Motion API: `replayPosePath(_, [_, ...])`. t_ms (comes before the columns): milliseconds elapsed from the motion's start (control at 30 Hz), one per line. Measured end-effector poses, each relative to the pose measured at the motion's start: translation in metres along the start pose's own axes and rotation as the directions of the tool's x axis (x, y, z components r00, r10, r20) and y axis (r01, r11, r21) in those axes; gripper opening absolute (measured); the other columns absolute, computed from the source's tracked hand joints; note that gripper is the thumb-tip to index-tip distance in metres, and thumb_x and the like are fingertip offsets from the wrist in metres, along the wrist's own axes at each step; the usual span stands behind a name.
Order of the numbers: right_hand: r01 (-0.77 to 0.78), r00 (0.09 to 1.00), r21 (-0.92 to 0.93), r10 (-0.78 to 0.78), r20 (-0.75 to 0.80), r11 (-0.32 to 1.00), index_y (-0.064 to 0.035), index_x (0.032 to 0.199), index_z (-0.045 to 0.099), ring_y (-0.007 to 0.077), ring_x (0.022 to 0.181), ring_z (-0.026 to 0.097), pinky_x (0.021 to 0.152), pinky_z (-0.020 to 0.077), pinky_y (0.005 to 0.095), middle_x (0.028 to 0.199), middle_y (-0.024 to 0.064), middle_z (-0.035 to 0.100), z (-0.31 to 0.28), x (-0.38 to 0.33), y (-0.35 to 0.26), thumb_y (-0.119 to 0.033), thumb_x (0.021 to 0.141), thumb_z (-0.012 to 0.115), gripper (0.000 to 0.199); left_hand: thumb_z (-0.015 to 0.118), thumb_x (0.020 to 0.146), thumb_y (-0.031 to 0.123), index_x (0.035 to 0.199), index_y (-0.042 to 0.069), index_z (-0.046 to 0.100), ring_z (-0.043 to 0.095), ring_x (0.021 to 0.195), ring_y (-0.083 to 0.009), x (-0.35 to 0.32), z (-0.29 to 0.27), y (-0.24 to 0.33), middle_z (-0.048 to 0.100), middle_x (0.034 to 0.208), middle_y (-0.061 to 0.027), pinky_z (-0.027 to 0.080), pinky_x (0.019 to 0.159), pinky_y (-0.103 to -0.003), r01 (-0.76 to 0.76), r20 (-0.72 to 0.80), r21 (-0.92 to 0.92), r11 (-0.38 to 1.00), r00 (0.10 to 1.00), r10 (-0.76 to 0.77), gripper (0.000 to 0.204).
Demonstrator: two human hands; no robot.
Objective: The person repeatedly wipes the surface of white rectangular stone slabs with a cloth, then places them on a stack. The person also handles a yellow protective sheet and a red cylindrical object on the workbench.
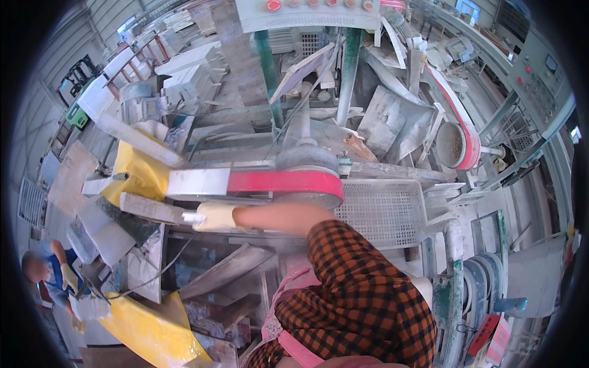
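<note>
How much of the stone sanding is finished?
Partly, it seems. Done: pale stone strips lie stacked beside the machine. In hand: one gloved hand presses a white stone piece against the red sanding belt. Left: unclear; the other hand isn't in view.

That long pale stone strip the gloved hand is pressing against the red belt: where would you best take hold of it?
Probably near its right end, from the near long side, where the gloved hand already is. The pale stone strip is long and narrow, lying roughly level, so fingers can wrap across its width. That spot also stays just clear of the red belt.
</note>
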State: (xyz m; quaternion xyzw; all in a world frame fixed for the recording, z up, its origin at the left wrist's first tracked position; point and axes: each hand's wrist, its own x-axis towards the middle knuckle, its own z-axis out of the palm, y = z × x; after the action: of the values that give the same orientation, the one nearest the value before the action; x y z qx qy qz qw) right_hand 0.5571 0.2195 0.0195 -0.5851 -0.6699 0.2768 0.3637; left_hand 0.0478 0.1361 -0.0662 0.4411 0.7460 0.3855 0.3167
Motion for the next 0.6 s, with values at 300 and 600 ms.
replayPosePath(300, [-0.275, 0.933, 0.747, -0.02, 0.359, 0.605, -0.002, 0.114, 0.064, 0.0216, 0.095, 0.06, 0.085, 0.0472, 0.035, 0.101, 0.0101, 0.061, 0.254, -0.062, -0.172, -0.037, 0.102, 0.059, 0.037, 0.053, 0.108, 0.047, 0.149, 0.002, 0.047, 0.059, 0.124, -0.0254, -0.022, -0.089, -0.058, 0.059, 0.137, -0.0141, 0.049, 0.105, -0.038, 0.116, 0.1, -0.231, 0.966, 0.99, -0.095, 0.062])
replayPosePath(600, [-0.105, 0.932, 0.501, -0.091, 0.352, 0.859, -0.0053, 0.131, 0.06, 0.0355, 0.111, 0.067, 0.091, 0.0516, 0.0439, 0.118, 0.0228, 0.069, 0.382, -0.105, -0.226, -0.048, 0.101, 0.059, 0.053, 0.044, 0.104, 0.064, 0.147, -0.001, 0.047, 0.061, 0.124, -0.0299, -0.042, -0.082, 0.002, 0.058, 0.138, -0.0212, 0.052, 0.102, -0.041, 0.287, 0.155, -0.412, 0.865, 0.957, -0.244, 0.078])
